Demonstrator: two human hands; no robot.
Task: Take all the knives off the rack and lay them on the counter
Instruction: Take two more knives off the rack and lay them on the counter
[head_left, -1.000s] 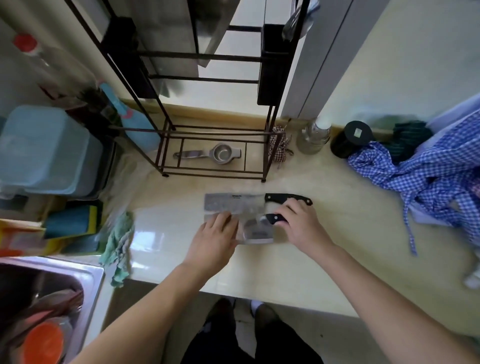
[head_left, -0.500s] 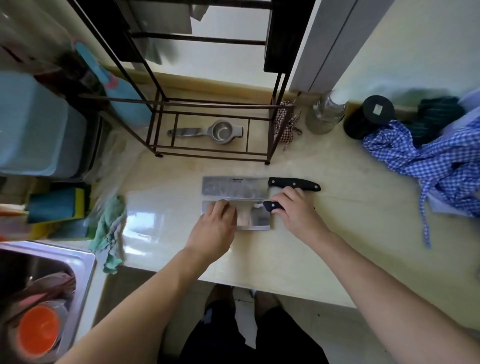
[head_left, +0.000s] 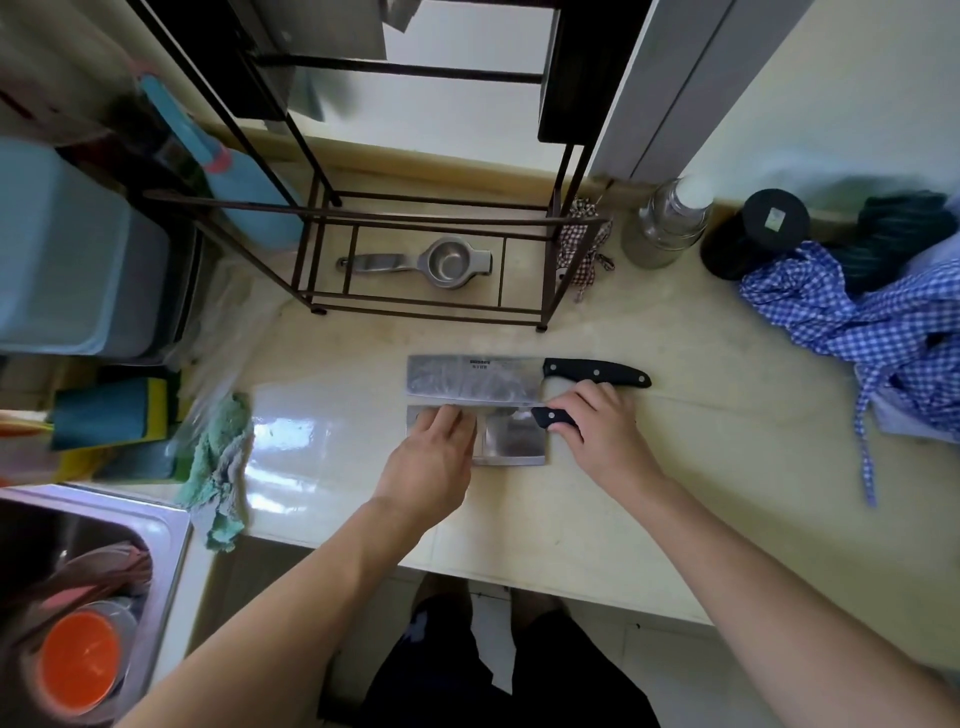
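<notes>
Two cleavers lie flat on the cream counter (head_left: 649, 467), blades pointing left. The far cleaver (head_left: 472, 378) has a black riveted handle and nobody touches it. The near cleaver (head_left: 511, 439) lies right below it. My right hand (head_left: 597, 426) is closed around the near cleaver's black handle. My left hand (head_left: 434, 460) rests flat on that blade's left part, fingers together, covering it. The black wire rack (head_left: 426, 218) stands behind the knives; a blade-like grey shape hangs at its top, blurred.
A metal strainer (head_left: 431, 265) lies inside the rack's base. A steel bottle (head_left: 667, 221), a black jar (head_left: 753, 234) and blue checked cloth (head_left: 872, 322) sit at the right. A green rag (head_left: 221, 462), sponges and a sink (head_left: 156, 545) with an orange bowl are at the left.
The view has tilted down and closer, so the rack's top has slid out of view. Both hands stay on the near cleaver, which lies flat below the far one.
</notes>
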